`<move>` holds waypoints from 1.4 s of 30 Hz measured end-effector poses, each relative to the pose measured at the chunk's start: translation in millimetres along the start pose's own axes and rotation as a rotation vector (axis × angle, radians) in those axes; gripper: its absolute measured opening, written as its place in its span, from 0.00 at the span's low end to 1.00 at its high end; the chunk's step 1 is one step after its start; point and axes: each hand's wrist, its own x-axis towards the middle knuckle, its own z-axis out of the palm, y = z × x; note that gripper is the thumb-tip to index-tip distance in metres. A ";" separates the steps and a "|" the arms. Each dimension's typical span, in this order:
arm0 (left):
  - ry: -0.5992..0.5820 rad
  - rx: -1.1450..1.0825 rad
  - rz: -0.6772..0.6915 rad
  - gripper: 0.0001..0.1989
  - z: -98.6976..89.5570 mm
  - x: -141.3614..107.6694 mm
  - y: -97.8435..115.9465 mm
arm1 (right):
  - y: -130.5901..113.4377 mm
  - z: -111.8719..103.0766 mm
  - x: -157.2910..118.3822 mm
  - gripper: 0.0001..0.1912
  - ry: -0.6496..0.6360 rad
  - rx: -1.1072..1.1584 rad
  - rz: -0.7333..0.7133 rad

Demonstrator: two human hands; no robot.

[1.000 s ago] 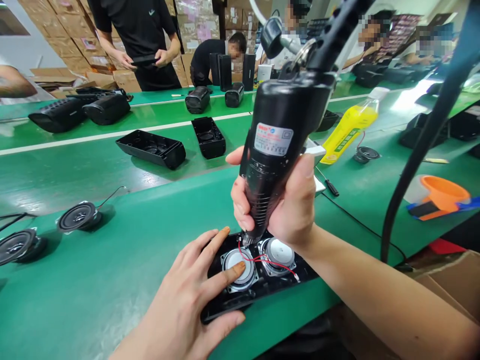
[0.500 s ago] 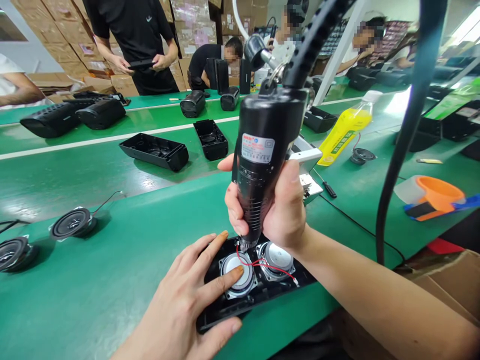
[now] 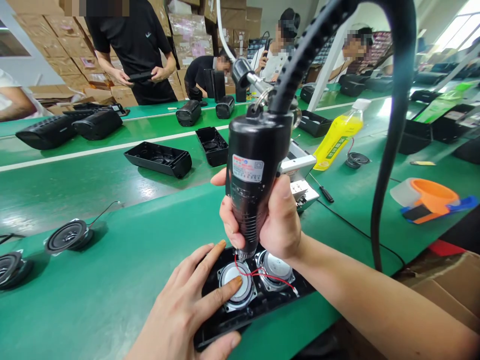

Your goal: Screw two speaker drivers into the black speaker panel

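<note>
Upright, the ribbed black driver [image 3: 255, 185] sits gripped in the right hand [image 3: 275, 220]; left hand [image 3: 187, 310], fingers spread, presses a round metal speaker [image 3: 235, 290] into the case [image 3: 225, 327].

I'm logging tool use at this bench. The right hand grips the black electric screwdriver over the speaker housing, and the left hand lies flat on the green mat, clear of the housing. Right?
Not quite. In the head view the left hand rests on the speaker housing, a fingertip on a driver. The right hand does grip the electric screwdriver.

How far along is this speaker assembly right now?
Done: two speakers sit in the black housing, joined by red wires. In hand: the right hand presses the electric screwdriver down between them while the left hand steadies one. Left: two loose speakers and empty housings wait on the green bench.
</note>
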 end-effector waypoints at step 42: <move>-0.016 0.126 0.021 0.28 7.6 -6.8 -13.9 | 17.2 -0.1 -0.3 0.36 -0.031 0.004 0.020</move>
